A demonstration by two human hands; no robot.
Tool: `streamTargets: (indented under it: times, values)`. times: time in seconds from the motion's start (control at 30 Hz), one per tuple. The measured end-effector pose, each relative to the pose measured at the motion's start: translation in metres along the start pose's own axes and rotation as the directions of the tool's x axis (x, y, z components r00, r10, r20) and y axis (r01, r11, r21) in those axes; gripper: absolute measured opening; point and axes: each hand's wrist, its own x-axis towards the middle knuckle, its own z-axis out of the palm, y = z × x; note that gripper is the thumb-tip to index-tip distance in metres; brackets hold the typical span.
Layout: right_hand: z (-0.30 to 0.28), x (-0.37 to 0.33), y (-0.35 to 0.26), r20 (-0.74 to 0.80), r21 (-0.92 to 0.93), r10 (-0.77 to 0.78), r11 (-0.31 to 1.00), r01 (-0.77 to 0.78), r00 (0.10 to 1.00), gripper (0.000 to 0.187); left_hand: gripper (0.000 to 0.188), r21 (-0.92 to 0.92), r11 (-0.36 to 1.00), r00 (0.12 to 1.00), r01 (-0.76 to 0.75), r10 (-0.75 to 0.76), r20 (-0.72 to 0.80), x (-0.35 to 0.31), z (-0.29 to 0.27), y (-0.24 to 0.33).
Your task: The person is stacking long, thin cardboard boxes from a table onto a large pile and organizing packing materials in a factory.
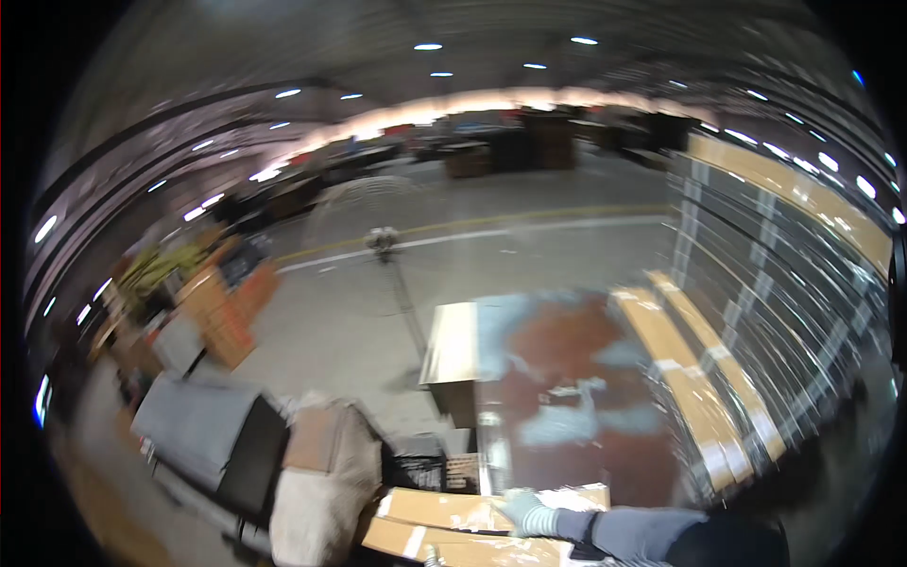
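Observation:
Two long, flat brown cardboard pieces lie side by side at the lower edge: a farther one (439, 508) and a nearer one (472, 550), with pale tape on them. My right hand (526, 513), in a light glove with a striped cuff, rests on the farther piece; its grey-sleeved arm comes in from the lower right. Motion blur smears its fingers. A small pale tip at the bottom edge, probably my left hand (433, 558), touches or overlies the nearer piece; the rest is out of frame. Beyond lies a worn brown and blue tabletop (567, 364).
At the right stands a tall film-wrapped stack (746, 274) with cardboard edge strips (680, 387). A pedestal fan (382, 240) stands on the floor ahead. To the left are a grey box-shaped unit (198, 430), a cloth-covered bulk (312, 501) and cardboard cartons (219, 317).

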Motion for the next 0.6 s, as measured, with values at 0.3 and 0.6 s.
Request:
streamTargets:
  times: [0.3,0.6]
  values:
    - [-0.027,0.047,0.014,-0.518,-0.009,-0.058,0.998,0.062,0.854,0.061,0.056,0.2,0.884,0.902,0.423,-0.389,-0.188,0.046,0.112,-0.029]
    - [0.0,-0.227,0.204,-0.455,0.304,0.78,0.59,-0.748,0.43,0.05,0.051,0.174,0.958,0.894,0.228,-0.135,-0.427,0.066,0.178,-0.093]
